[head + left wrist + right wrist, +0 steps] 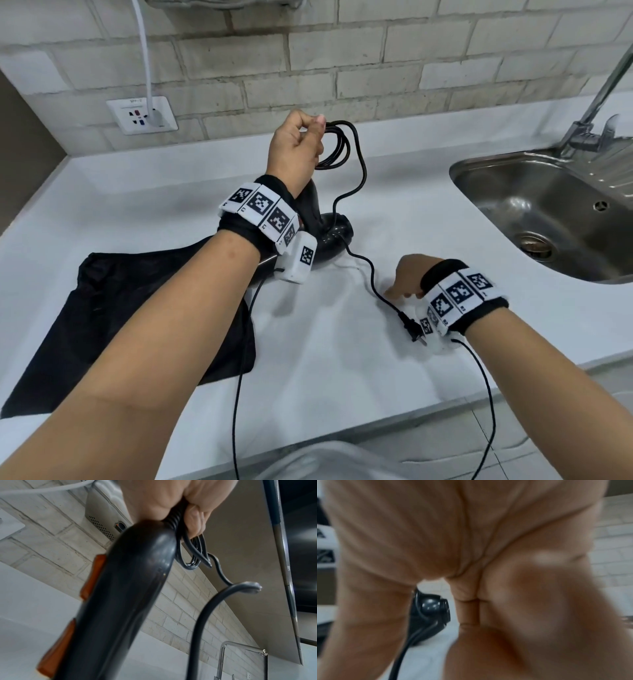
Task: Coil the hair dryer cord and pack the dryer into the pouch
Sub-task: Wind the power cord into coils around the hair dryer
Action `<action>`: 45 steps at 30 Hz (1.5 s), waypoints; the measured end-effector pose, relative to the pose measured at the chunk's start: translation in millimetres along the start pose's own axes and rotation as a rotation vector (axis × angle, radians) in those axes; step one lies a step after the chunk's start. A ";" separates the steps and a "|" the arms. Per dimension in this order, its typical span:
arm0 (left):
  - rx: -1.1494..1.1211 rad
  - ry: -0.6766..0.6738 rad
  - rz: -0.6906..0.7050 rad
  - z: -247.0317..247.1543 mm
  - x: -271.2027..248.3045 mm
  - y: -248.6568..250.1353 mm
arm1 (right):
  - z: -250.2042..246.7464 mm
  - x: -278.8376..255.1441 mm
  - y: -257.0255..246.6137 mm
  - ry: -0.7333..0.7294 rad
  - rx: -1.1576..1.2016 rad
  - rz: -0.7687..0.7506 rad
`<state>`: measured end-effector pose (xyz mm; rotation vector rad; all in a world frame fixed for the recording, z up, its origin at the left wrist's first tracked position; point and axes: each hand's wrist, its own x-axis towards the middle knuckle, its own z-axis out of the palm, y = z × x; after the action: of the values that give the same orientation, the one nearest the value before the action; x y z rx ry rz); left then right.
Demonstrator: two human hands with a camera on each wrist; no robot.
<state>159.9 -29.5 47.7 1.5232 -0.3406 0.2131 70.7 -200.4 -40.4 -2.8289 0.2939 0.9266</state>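
My left hand [306, 137] is raised above the counter and grips several loops of the black cord [339, 147]. In the left wrist view its fingers [193, 520] curl round the cord loops [195, 555] just above the dryer's handle [128, 588], which carries orange switches [92, 577]. The black hair dryer [330, 236] stands under that wrist, barrel on the counter. Loose cord runs across the counter to the plug [412, 330]. My right hand [399, 289] is low over this cord, fingers loosely bent and holding nothing; its wrist view is blurred. The black pouch [137, 308] lies flat at the left.
A steel sink [548, 212] with a faucet [599, 99] is at the right. A wall socket [142, 114] with a white plug and cable sits at the back left. Thin black wrist-camera cables [239, 394] hang over the counter's front edge [376, 425].
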 end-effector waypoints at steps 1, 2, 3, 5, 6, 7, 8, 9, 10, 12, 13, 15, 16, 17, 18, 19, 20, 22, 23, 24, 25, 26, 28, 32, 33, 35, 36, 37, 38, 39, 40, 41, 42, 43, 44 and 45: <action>-0.001 0.003 -0.001 0.0 -0.3 0.4 | 5.7 0.2 -1.0 -0.013 -0.040 0.014; -0.002 0.006 0.000 0.5 -0.7 0.5 | 10.5 -1.2 -3.5 -0.021 -0.081 0.028; -0.004 0.008 0.002 0.6 -0.6 0.6 | 14.0 -2.7 -6.1 -0.024 -0.116 0.036; -0.002 0.010 0.000 1.0 -2.0 0.7 | 18.7 -5.2 -11.2 -0.015 -0.149 0.030; -0.003 0.010 0.001 1.2 -2.8 0.7 | 20.1 -5.9 -13.3 0.003 -0.130 0.019; -0.004 0.006 0.002 1.4 -3.2 0.9 | 20.2 -8.2 -15.2 0.013 -0.109 0.006; -0.006 0.000 0.002 1.4 -3.9 0.8 | 20.0 -9.8 -16.2 0.023 -0.098 -0.003; -0.010 -0.008 0.002 1.4 -4.4 1.2 | 19.0 -11.3 -17.6 0.034 -0.108 -0.008; -0.016 -0.015 0.000 1.4 -4.5 1.2 | 18.7 -12.5 -18.1 0.041 -0.132 -0.018; -0.025 -0.019 -0.002 1.0 -3.5 1.2 | 15.2 -10.8 -16.8 0.059 -0.173 -0.021; -0.027 -0.020 -0.005 1.2 -3.4 0.9 | 12.6 -8.1 -14.5 0.080 -0.158 0.001; -0.033 -0.022 -0.008 1.2 -3.5 1.0 | 2.1 -4.3 -11.0 0.147 -0.108 0.009; -0.039 -0.025 -0.009 1.4 -4.1 1.1 | -3.3 -2.2 -8.1 0.218 -0.056 -0.006; -0.042 -0.023 -0.009 0.8 -3.4 1.0 | -10.1 -0.6 -5.5 0.311 0.015 -0.031; -0.039 -0.018 -0.009 0.7 -3.4 0.4 | -15.9 -0.4 -2.7 0.410 0.135 -0.064; -0.032 -0.016 -0.005 0.0 -2.4 0.2 | -21.1 -0.5 -1.3 0.513 0.309 -0.111; -0.034 -0.023 -0.002 -0.6 -1.7 -0.8 | -25.1 -1.2 -1.0 0.624 0.490 -0.181; -0.044 -0.040 0.007 -1.6 0.5 -1.9 | -34.4 -5.8 -5.4 0.857 0.740 -0.367; -0.036 -0.039 0.009 -1.3 0.5 -2.3 | -37.9 -9.9 -9.5 0.940 0.798 -0.465; -0.036 -0.034 0.008 -1.3 0.7 -2.1 | -41.9 -11.4 -14.1 1.015 0.823 -0.552; -0.051 -0.035 -0.002 -0.5 0.0 -2.0 | -44.1 -13.6 -19.0 1.077 0.834 -0.618; -0.068 -0.041 -0.014 0.2 -1.0 -1.2 | -46.1 -14.3 -23.5 1.127 0.843 -0.671; -0.077 -0.042 -0.030 0.6 -1.0 -1.2 | -49.8 -16.2 -33.6 1.188 0.896 -0.762; -0.070 -0.039 -0.031 -2.1 2.7 -2.7 | -52.5 -15.6 -53.5 1.300 0.867 -0.884; -0.075 -0.042 -0.032 -2.3 3.2 -3.1 | -52.7 -14.4 -55.7 1.317 0.874 -0.890; -0.087 -0.052 -0.031 -3.0 4.8 -3.4 | -54.5 -11.2 -57.6 1.355 0.899 -0.896; -0.085 -0.053 -0.031 -3.2 5.4 -3.4 | -55.6 -10.5 -58.0 1.361 0.922 -0.908; -0.082 -0.050 -0.030 -4.0 6.4 -3.4 | -57.3 -9.8 -59.0 1.360 0.950 -0.924; -0.080 -0.049 -0.030 -4.4 6.9 -3.5 | -58.4 -9.7 -59.7 1.358 0.978 -0.937; -0.083 -0.047 -0.030 -4.7 7.9 -3.6 | -60.1 -9.6 -60.7 1.358 1.000 -0.942; -0.089 -0.046 -0.032 -5.1 8.8 -3.9 | -61.0 -10.3 -61.5 1.361 1.013 -0.944; -0.093 -0.045 -0.034 -5.3 10.0 -4.1 | -61.9 -10.8 -62.2 1.368 1.020 -0.946; -0.092 -0.044 -0.036 -5.7 11.7 -4.5 | -63.0 -11.9 -63.2 1.380 1.026 -0.954; -0.086 -0.043 -0.037 -6.0 12.8 -4.9 | -64.0 -14.0 -64.2 1.396 1.033 -0.966; -0.079 -0.044 -0.035 -6.7 14.2 -5.3 | -65.9 -16.3 -65.6 1.414 1.040 -0.985; -0.075 -0.047 -0.034 -6.9 14.6 -5.9 | -68.2 -18.8 -67.5 1.429 1.049 -1.001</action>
<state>176.2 -24.0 47.2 1.4610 -0.3559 0.1369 110.2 -146.1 30.7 -1.6462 -0.3900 -1.1379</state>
